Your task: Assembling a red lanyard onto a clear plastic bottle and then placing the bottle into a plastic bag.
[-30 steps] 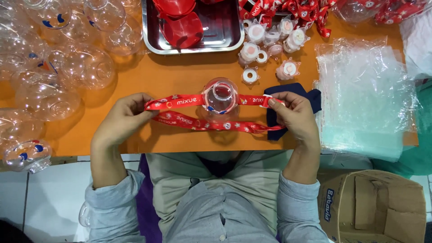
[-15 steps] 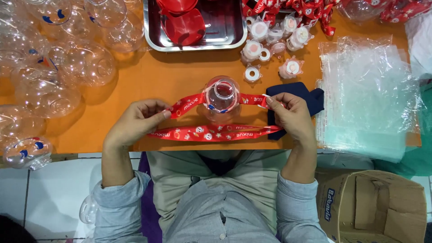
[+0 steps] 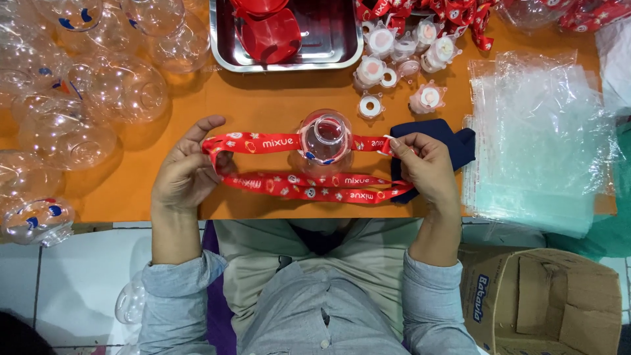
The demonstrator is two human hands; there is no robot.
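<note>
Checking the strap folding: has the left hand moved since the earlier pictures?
Yes. The left hand has slid outward along the red strap, away from the clear globe.

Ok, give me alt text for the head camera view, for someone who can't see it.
Both hands, left hand and right hand, stretch a red printed strap around a clear plastic bottle on an orange table. A steel tray lies beyond.
</note>
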